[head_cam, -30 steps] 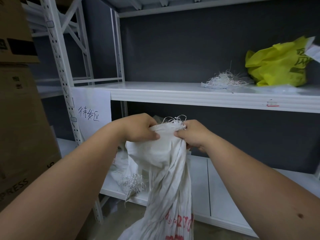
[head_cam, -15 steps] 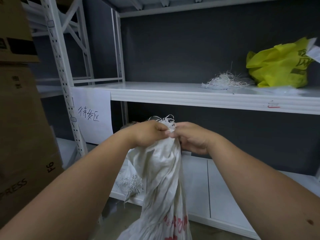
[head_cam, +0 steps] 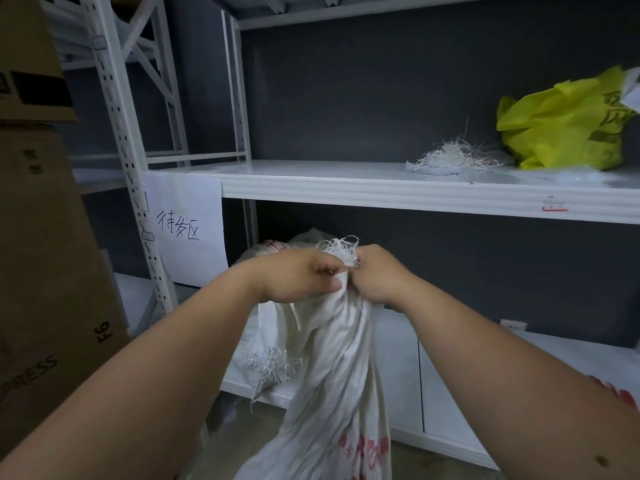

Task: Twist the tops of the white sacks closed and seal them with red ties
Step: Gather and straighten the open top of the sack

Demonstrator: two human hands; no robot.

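A white woven sack with red print near its bottom hangs in front of me, its top bunched into a narrow neck. My left hand and my right hand both grip that neck, knuckles almost touching. Frayed white threads stick up between them. A second white sack with a red mark lies behind my left hand on the lower shelf, mostly hidden. I see no red tie in either hand.
White metal shelving faces me; its upper shelf holds a yellow bag and a tuft of white fibres. A handwritten paper sign hangs at the left post. Cardboard boxes stand stacked on the left.
My hands have come together, gathering the sack's open top into a tight neck, and have lifted it slightly.
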